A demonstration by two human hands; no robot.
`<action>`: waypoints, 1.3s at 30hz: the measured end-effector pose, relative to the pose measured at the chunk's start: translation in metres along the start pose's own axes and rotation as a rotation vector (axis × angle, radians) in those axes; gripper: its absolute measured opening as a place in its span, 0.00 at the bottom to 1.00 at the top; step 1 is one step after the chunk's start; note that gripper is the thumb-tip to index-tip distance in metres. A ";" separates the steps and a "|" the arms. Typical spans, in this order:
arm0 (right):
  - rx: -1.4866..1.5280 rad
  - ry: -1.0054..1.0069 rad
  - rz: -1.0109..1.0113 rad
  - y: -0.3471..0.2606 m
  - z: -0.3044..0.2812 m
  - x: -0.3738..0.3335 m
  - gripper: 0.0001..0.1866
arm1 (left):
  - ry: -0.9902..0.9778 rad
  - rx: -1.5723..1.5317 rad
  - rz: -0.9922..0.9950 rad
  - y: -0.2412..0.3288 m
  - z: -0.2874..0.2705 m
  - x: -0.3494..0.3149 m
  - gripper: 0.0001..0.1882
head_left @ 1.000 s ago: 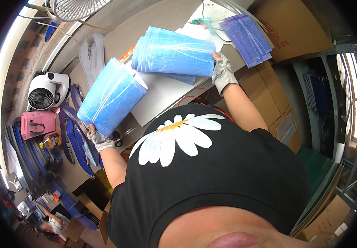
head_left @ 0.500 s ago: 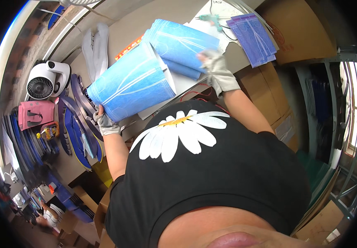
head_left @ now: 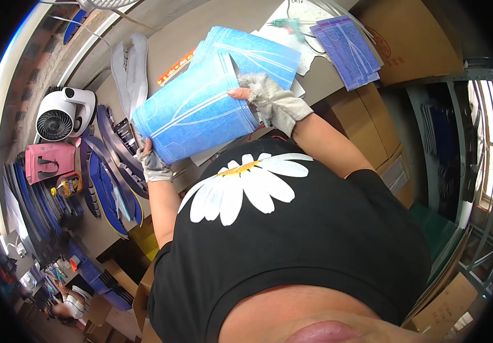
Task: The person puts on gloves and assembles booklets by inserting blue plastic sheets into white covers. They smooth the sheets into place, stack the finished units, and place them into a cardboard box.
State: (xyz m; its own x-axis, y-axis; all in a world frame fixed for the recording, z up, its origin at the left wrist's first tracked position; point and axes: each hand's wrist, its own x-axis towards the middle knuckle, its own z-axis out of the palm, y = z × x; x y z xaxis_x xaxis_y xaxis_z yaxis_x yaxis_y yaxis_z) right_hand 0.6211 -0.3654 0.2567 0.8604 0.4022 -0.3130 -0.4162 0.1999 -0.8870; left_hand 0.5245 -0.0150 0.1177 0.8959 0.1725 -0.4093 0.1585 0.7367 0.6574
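Both my hands wear greyish-white gloves with bare fingertips. Between them is a stack of blue sheets [head_left: 192, 117] printed with white jeans-like seam lines, slightly curved and tilted. My left hand [head_left: 154, 163] grips its lower left corner, thumb on top and the other fingers hidden beneath. At its right edge my right hand [head_left: 266, 97] is closed, thumb over the top sheet. Behind it lies a second pile of similar blue sheets [head_left: 258, 54], partly covered by the held stack. Farther right is a smaller bundle of violet-blue sheets [head_left: 347, 51].
A teal glue gun [head_left: 286, 23] with a cord lies on white paper at the back. Grey insole-like strips [head_left: 130, 68], a white fan [head_left: 63, 114], a pink bag [head_left: 50, 160] and blue curved pieces [head_left: 104, 183] occupy the left. A cardboard box [head_left: 412, 40] stands at right.
My right hand has moved left from the rear pile onto the right edge of the held sheets. The held stack has shifted slightly right, and its curled right edge lies flatter.
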 end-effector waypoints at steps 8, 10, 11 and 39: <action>-0.174 0.167 -0.045 -0.031 -0.041 -0.014 0.16 | -0.027 -0.095 0.123 0.002 -0.005 0.004 0.34; -0.413 0.101 -0.019 -0.035 -0.051 -0.011 0.18 | -0.048 -0.083 0.106 0.005 -0.004 0.003 0.34; -0.472 0.070 0.003 -0.035 -0.050 -0.008 0.19 | -0.056 -0.090 0.084 0.007 -0.003 0.004 0.34; -0.640 0.032 0.106 -0.036 -0.038 0.019 0.25 | -0.145 0.035 0.113 -0.009 0.007 0.034 0.34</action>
State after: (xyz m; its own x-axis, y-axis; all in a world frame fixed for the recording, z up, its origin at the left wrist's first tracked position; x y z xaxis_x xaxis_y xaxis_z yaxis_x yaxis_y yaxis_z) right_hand 0.6633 -0.3990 0.2699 0.8367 0.3615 -0.4115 -0.2504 -0.4157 -0.8744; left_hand 0.5564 -0.0201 0.1021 0.9590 0.1545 -0.2377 0.0658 0.6943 0.7167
